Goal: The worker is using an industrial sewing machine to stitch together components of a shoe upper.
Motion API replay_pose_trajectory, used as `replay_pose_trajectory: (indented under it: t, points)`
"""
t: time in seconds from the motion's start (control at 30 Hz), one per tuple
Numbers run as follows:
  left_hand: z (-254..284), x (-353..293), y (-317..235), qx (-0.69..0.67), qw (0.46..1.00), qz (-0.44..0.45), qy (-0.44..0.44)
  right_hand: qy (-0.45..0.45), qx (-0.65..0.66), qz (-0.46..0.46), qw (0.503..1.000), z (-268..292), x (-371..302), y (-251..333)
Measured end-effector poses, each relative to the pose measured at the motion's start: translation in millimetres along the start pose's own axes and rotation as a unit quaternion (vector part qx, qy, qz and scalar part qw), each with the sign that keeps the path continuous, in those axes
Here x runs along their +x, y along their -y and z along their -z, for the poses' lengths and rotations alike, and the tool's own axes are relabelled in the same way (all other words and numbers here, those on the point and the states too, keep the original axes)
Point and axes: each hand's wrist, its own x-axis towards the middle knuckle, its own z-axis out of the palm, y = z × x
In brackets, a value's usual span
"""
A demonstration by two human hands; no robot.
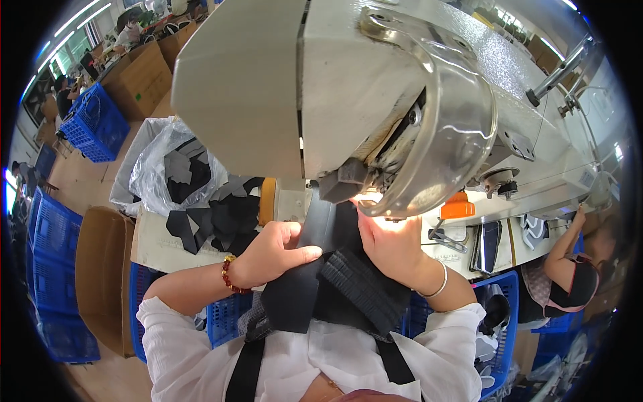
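A black piece of sheet material (295,289), smooth and leather-like, hangs over the near edge of the sewing machine's bed. My left hand (273,253) pinches its left edge, thumb on top and the other fingers partly hidden. Beside it lies a black ribbed strip (358,285), slanting toward my lap. My right hand (392,246) is closed on the black material's right side, close under the sewing machine head (395,134). Its fingertips are partly lost in the lamp's glare behind the clear curved guard (462,127). The guard and head hide the needle area.
Loose black cut pieces (231,214) lie left of the machine, near a plastic-lined bin (124,177). Scissors (447,241) and a phone (487,246) are on the right. Blue baskets (512,295) and a cardboard box (100,281) flank me. Another person (569,275) sits at right.
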Motion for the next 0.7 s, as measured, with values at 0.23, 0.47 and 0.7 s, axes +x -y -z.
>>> replay_pose_trajectory:
  t: [0.23,0.47,0.7]
  points:
    - [-14.4,1.5,-2.4,-0.004,0.996,-0.059,-0.064,0.02,-0.078,0.09,0.993,-13.1,-18.5,-17.3]
    - [-2.4,21.3,2.2,0.144,0.981,-0.074,-0.106,0.031,0.273,-0.032,0.961,-4.9,5.9,-36.5]
    - [1.8,44.2,13.1,0.164,0.962,-0.126,-0.176,0.005,0.206,0.18,0.962,-8.3,31.2,-60.2]
